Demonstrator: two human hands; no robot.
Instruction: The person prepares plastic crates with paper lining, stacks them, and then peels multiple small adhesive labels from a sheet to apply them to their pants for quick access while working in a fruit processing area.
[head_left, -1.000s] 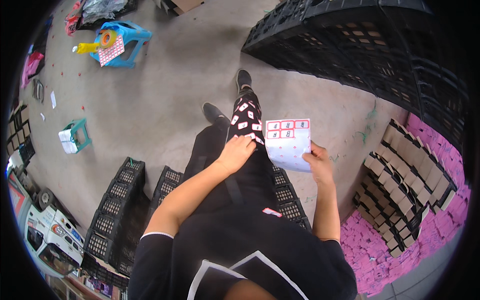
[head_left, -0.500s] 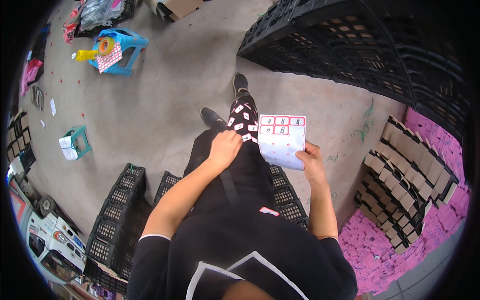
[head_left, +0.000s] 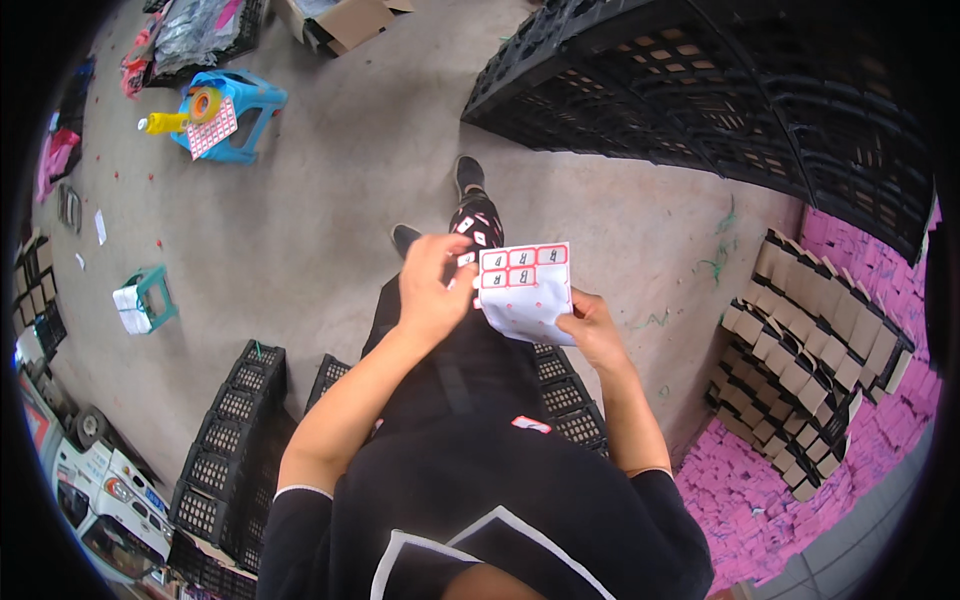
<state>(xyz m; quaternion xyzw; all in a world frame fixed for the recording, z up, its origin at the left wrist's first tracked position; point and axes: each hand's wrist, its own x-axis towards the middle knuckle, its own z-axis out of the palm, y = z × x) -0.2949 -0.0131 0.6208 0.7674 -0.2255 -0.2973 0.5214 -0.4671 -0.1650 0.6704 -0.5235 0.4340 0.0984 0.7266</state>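
i see a white sticker sheet [head_left: 527, 292] held up in front of the body, above the lap and the black-trousered legs. its top carries two rows of red-bordered labels, three in the upper row and two in the lower; the rest is blank backing with a few small red dots and a rounded lower edge. my right hand [head_left: 592, 330] pinches the sheet's lower right edge between thumb and fingers. my left hand [head_left: 432, 285] is at the sheet's left edge, fingers curled together and fingertips touching by the lower row of labels; i cannot tell whether they grip a label. i am seated on a black crate [head_left: 565, 395].

compared with a second ago, the left hand has lifted off the thigh and come up to the sheet, and the sheet sits closer to the body's midline.
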